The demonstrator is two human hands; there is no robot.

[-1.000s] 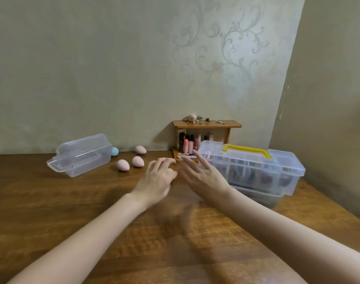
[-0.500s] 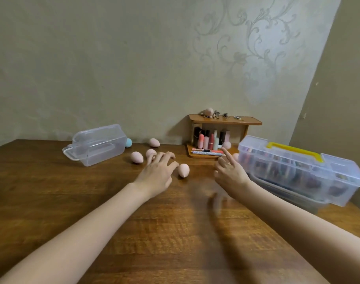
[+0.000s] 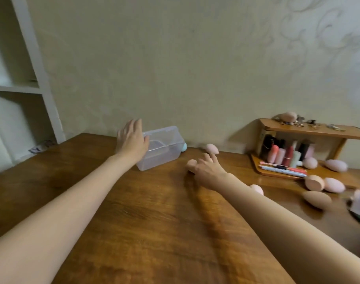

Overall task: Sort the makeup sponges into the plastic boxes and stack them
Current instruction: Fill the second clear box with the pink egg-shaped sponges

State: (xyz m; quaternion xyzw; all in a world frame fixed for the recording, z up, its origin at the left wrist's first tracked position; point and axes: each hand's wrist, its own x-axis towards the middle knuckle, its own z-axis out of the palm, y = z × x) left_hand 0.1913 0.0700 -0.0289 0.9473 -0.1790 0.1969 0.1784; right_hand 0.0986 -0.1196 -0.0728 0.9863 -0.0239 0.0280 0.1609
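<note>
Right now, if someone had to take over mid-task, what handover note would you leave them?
Left hand: open, at the near end of the clear plastic box; contact unclear.
Right hand: fingers curled over a pink sponge on the table.
Other pink sponges lie loose, one by the wall, several near the wooden shelf; a blue sponge is behind the box.
Done: no sponge visibly boxed.
Left: sort all, stack boxes.

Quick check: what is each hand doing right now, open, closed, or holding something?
Left hand: open, fingers straight, at the clear plastic lidded box; contact cannot be told.
Right hand: over a pink egg-shaped makeup sponge; grip cannot be told.
</note>
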